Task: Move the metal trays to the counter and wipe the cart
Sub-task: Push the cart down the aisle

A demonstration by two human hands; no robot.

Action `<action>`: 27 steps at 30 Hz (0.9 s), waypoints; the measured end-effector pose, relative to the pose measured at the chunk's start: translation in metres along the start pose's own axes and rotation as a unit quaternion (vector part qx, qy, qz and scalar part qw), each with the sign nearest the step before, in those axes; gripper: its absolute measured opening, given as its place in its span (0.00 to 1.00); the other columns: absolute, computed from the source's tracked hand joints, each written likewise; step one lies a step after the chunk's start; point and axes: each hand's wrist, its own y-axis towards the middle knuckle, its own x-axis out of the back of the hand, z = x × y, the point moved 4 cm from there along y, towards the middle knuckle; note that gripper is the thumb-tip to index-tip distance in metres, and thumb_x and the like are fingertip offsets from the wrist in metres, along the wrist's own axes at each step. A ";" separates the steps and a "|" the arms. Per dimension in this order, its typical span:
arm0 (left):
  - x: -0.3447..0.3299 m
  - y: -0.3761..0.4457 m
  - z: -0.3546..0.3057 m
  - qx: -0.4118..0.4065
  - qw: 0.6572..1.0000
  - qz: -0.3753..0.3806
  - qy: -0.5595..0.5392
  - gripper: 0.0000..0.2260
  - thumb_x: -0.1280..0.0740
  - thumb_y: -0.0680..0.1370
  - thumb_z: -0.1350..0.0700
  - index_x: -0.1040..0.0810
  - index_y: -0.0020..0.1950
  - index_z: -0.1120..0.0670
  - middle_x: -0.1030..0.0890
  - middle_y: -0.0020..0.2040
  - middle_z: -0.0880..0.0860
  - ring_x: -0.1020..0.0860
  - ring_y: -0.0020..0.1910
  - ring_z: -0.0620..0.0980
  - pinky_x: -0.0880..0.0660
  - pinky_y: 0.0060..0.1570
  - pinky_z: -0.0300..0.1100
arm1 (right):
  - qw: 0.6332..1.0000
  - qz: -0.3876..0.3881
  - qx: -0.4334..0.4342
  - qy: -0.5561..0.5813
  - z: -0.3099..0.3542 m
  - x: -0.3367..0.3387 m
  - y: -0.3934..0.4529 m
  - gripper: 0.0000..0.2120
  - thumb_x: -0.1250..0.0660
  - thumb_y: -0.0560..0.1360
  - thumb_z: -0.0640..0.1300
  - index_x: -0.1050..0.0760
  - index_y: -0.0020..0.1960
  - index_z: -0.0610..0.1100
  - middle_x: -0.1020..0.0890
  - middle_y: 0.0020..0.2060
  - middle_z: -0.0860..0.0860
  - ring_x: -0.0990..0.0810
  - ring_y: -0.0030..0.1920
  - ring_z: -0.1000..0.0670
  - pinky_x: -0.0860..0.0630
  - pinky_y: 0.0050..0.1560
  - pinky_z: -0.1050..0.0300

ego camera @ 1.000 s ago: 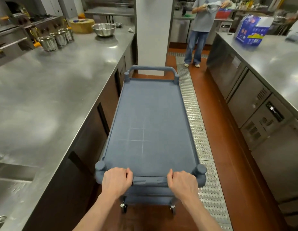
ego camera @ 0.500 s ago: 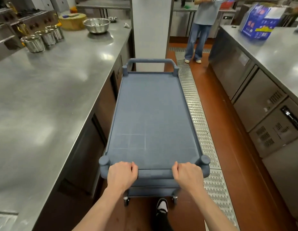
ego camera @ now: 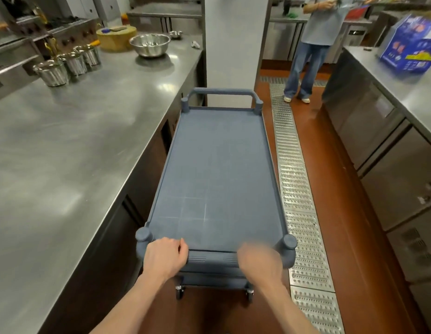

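A grey-blue plastic cart (ego camera: pixel 219 165) stands in the aisle in front of me, lengthwise, tight against the left steel counter (ego camera: pixel 77 153). Its top shelf shows only faint white scratch lines. My left hand (ego camera: pixel 165 257) grips the near handle bar (ego camera: pixel 209 257) with its fingers curled over it. My right hand (ego camera: pixel 257 261) is at the right part of the same bar, smeared by motion, so its grip cannot be made out. No metal trays are in view.
On the left counter's far end stand a steel bowl (ego camera: pixel 149 44) and three small steel pots (ego camera: pixel 53 73). A white pillar (ego camera: pixel 233 44) rises just past the cart. A person (ego camera: pixel 313 44) stands in the aisle; a grate (ego camera: pixel 296 189) lines the floor; a blue box (ego camera: pixel 412 47) sits on the right counter (ego camera: pixel 414 97).
The cart has rolled forward along the left counter toward the pillar. My right hand, sharp on the handle before, is now blurred and slightly further left.
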 end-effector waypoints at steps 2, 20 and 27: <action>0.003 0.027 -0.001 0.009 1.000 -0.005 0.006 0.22 0.34 0.81 0.48 0.22 0.28 0.55 0.18 0.28 0.53 0.18 0.29 0.56 0.30 0.30 0.44 | 1.000 0.002 0.005 -0.001 0.000 -0.003 0.027 0.28 0.44 0.75 0.52 0.27 0.20 0.42 0.26 0.17 0.47 0.26 0.17 0.43 0.40 0.21 0.60; 0.025 0.284 0.000 -0.020 0.999 -0.036 -0.014 0.21 0.36 0.81 0.49 0.29 0.28 0.52 0.29 0.26 0.47 0.32 0.26 0.47 0.48 0.25 0.37 | 0.999 0.027 -0.008 -0.039 0.019 -0.052 0.278 0.28 0.46 0.76 0.53 0.25 0.22 0.43 0.24 0.19 0.48 0.24 0.19 0.43 0.42 0.25 0.59; 0.037 0.392 0.010 -0.036 0.999 -0.030 -0.014 0.21 0.40 0.82 0.47 0.27 0.30 0.52 0.27 0.28 0.47 0.33 0.26 0.46 0.45 0.25 0.39 | 0.997 0.044 -0.026 -0.051 0.037 -0.068 0.380 0.29 0.47 0.77 0.54 0.23 0.24 0.42 0.21 0.21 0.46 0.21 0.22 0.41 0.31 0.23 0.56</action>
